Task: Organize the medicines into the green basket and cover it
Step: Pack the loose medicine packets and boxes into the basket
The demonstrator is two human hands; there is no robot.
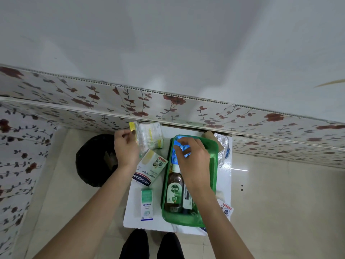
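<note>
While one green basket [214, 165] sits along the right side of the white tabletop [133, 214], it holds one brown Dettol bottle [174, 189] lying on its side, one dark-labelled box [187, 199] beside it, and one blue blister pack [182, 152] at its far end. The right hand [192, 156] reaches into the basket, its grip curled together on the blister pack. The left hand [127, 148], at the far left corner, has its grip pinched on a yellow-tipped clear packet [137, 137] lying against a white and green pouch [152, 136]. Outside the basket, on the tabletop's left half, lie one Hansaplast box [151, 168] and one Optibes box [147, 205]. One crinkled foil sheet [223, 148] lies by the far right edge, beside the basket. A black round object [95, 161] stands on the floor left of the tabletop.
</note>
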